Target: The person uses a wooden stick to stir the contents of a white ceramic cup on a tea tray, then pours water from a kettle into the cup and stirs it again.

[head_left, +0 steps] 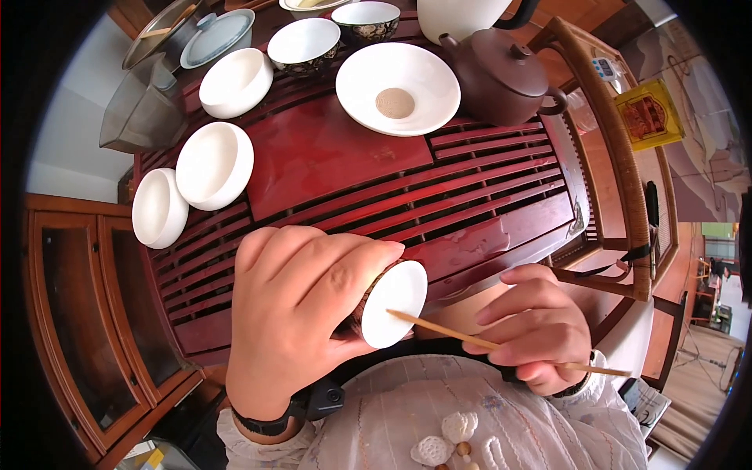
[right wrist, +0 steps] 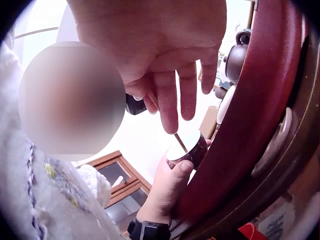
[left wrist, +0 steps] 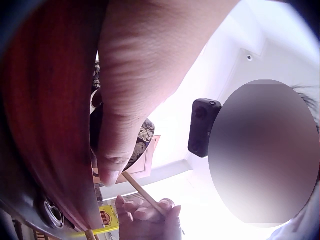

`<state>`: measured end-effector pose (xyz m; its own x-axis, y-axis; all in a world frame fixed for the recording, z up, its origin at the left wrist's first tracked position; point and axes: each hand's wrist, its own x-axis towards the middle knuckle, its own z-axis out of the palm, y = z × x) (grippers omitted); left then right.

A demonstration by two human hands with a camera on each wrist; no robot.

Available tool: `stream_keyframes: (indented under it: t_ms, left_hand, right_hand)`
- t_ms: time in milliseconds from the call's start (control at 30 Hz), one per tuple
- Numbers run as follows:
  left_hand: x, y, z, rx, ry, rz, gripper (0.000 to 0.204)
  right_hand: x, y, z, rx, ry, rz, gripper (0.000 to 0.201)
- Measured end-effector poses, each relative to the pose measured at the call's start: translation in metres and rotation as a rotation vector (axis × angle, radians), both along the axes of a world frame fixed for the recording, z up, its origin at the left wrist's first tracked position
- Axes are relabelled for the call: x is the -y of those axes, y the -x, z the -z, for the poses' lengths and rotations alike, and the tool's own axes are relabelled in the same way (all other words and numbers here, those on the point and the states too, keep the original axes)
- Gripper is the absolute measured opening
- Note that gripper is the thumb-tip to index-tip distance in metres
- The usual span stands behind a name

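Observation:
My left hand grips a small teacup, its white inside tilted toward me. The left wrist view shows the cup's dark outer wall with a gold pattern, behind my thumb. Between the thumb and fingers of my right hand is a thin wooden stick, slanting left. Its tip overlaps the white inside of the cup in the head view. From the right wrist, the stick runs down past my fingers into the mouth of the cup, held by my left hand.
Beyond my hands lies a red slatted tea tray. On it stand a wide white bowl, a brown teapot, white cups and dark patterned cups. A glass pitcher is at left; a wicker-edged stand is at right.

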<state>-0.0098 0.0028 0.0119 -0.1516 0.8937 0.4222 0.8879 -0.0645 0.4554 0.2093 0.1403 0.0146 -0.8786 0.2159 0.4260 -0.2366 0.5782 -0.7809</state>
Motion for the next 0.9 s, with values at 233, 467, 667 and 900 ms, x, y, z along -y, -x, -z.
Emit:
stream_keyframes:
  t_ms: [233, 467, 667, 900]
  left_hand:
    - [0.0, 0.001, 0.002, -0.011, -0.005, -0.002, 0.056]
    - [0.0, 0.001, 0.005, -0.051, -0.027, 0.001, 0.057]
    - [0.0, 0.001, 0.004, -0.04, -0.022, 0.001, 0.056]
    - [0.001, 0.001, 0.0, -0.022, 0.002, -0.008, 0.056]
  right_hand:
    - [0.009, 0.006, 0.002, -0.027, -0.177, 0.087, 0.03]
    - [0.001, -0.003, -0.004, -0.078, -0.219, 0.156, 0.024]
    - [0.001, -0.01, 0.0, -0.097, -0.132, 0.083, 0.026]
    - [0.0, -0.012, 0.002, -0.104, -0.064, 0.054, 0.026]
